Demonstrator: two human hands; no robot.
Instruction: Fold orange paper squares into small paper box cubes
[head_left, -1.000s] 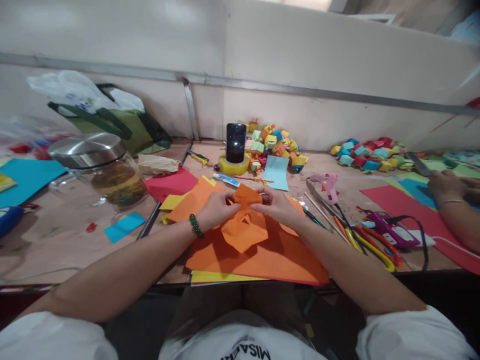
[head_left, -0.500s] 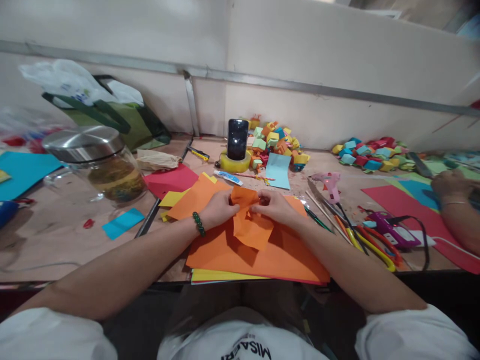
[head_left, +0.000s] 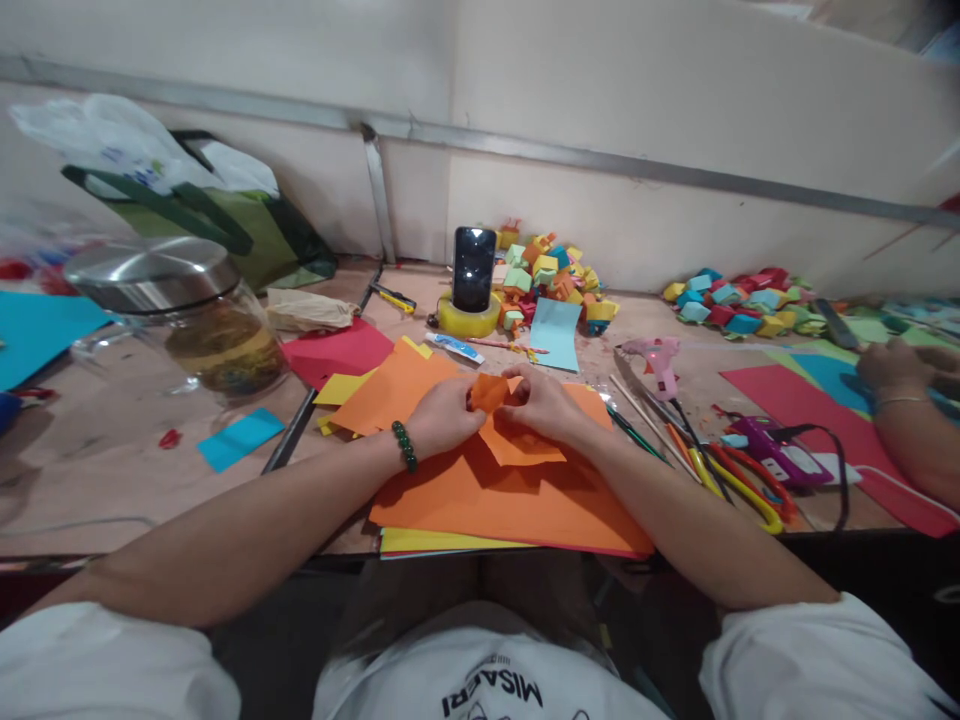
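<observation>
Between my two hands is a creased piece of orange paper (head_left: 523, 442), its lower part fanning out toward me. My left hand (head_left: 448, 413) pinches its left side, with a green bead bracelet (head_left: 404, 446) at the wrist. On the other side my right hand (head_left: 545, 402) grips it with curled fingers. The fingertips partly hide the folded upper end. Beneath lies a stack of large orange sheets (head_left: 450, 505), with yellow paper (head_left: 442, 541) showing at its front edge.
A glass jug (head_left: 225, 345) with a steel lid stands left. Behind my hands are a phone (head_left: 474, 270) on a tape roll (head_left: 469, 316) and a heap of folded paper pieces (head_left: 551, 275). A pink glue gun (head_left: 660, 365) and pliers (head_left: 739, 485) lie right, near another person's hand (head_left: 892, 375).
The orange paper has turned, its loose lower part swinging up and to the right. My hands have drawn slightly closer together around it, and the fingers have curled more.
</observation>
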